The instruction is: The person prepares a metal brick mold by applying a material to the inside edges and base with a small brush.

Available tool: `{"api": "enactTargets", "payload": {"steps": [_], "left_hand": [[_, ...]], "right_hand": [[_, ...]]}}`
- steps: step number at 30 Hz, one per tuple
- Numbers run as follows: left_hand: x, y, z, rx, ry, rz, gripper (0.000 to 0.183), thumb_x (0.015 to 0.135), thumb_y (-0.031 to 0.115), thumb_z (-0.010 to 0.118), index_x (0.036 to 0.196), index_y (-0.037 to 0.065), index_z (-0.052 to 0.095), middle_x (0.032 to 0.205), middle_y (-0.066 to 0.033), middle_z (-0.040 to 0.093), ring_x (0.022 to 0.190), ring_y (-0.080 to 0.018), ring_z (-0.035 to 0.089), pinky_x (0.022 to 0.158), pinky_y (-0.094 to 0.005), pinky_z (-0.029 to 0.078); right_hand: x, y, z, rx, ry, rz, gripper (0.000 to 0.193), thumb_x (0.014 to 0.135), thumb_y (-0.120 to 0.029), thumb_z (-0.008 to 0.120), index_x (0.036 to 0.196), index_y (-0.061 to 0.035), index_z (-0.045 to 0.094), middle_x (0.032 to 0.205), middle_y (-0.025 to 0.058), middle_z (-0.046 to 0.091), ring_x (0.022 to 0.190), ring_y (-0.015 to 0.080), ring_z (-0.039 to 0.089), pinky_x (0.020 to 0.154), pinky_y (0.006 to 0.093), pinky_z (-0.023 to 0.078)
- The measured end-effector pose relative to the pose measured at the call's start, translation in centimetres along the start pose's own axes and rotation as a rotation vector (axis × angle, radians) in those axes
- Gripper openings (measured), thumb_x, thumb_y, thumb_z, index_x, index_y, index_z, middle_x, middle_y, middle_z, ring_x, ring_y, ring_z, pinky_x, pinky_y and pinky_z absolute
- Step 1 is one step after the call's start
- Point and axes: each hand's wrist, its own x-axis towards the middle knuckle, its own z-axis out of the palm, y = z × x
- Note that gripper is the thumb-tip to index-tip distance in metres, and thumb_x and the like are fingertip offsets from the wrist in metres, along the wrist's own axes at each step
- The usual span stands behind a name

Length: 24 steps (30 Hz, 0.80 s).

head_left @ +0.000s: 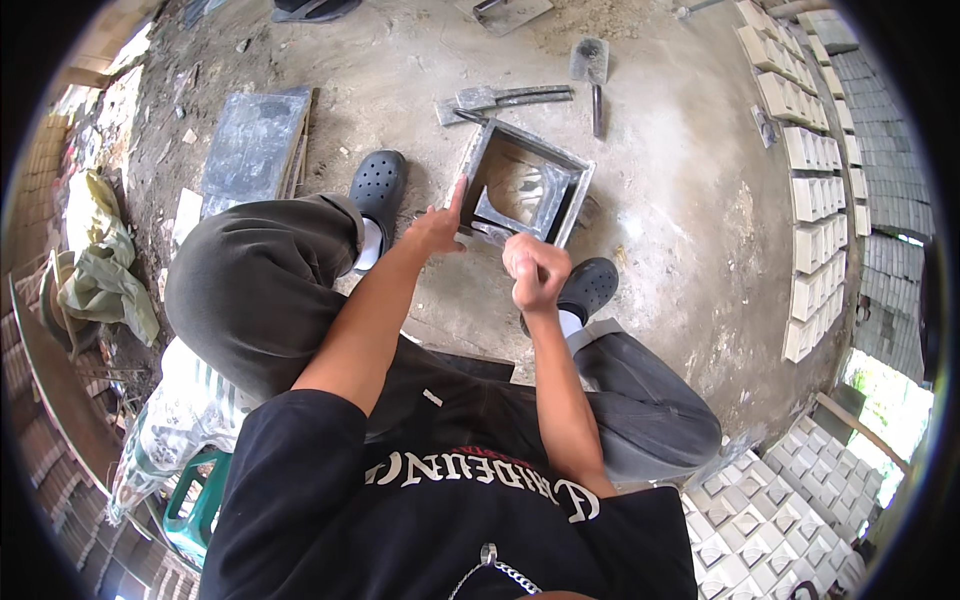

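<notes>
On the concrete floor between my feet sits an open square metal frame (540, 143), like a mould, turned at a slant. Inside it lies a grey metal insert (548, 205) with a curved inner edge, around a brownish surface. My left hand (435, 228) is at the frame's near left corner, fingers stretched and the index finger along the outer left side. Close to the near side, my right hand (537, 270) is closed into a fist, thumb side up. Whatever it may hold is hidden by the fingers.
Beyond the frame lie a flat tool with a long handle (480, 98) and a small trowel (590, 62). Dark flat boards (255, 145) are stacked at left, near crumpled sacking (110, 285). Rows of pale cast blocks (815, 150) line the right. A green stool (198, 505) stands lower left.
</notes>
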Motion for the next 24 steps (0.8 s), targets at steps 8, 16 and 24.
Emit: {"api": "enactTargets", "payload": {"steps": [8,16,24], "left_hand": [[0.2,-0.3,0.5,0.03,0.005,-0.019,0.138,0.076,0.036,0.082,0.145,0.014,-0.035,0.116,-0.0277,0.064,0.115,-0.0427,0.059,0.116,-0.0538,0.026],[0.9,-1.8,1.4,0.026,0.09,0.056,0.138,0.076,0.057,0.075,0.145,0.011,-0.035,0.12,-0.0267,0.063,0.116,-0.0421,0.059,0.115,-0.0546,0.028],[0.4,0.3,0.9,0.056,0.054,0.001,0.138,0.075,0.062,0.074,0.146,0.007,-0.031,0.13,-0.0272,0.058,0.121,-0.0446,0.055,0.111,-0.0518,0.034]], "right_hand": [[-0.4,-0.5,-2.4,0.129,0.119,0.08,0.029,0.086,-0.009,0.048,0.06,0.0029,0.044,0.056,0.0054,0.048,0.047,0.0111,0.041,0.045,0.0276,0.031],[0.2,-0.5,-3.3,0.158,0.163,0.146,0.024,0.081,-0.003,0.047,0.06,0.0063,0.047,0.057,0.0053,0.05,0.05,0.0096,0.043,0.046,0.026,0.032],[-0.4,-0.9,-5.3,0.203,0.217,0.131,0.024,0.077,0.002,0.042,0.054,0.0037,0.042,0.052,0.0063,0.046,0.047,0.0099,0.04,0.044,0.027,0.031]]}}
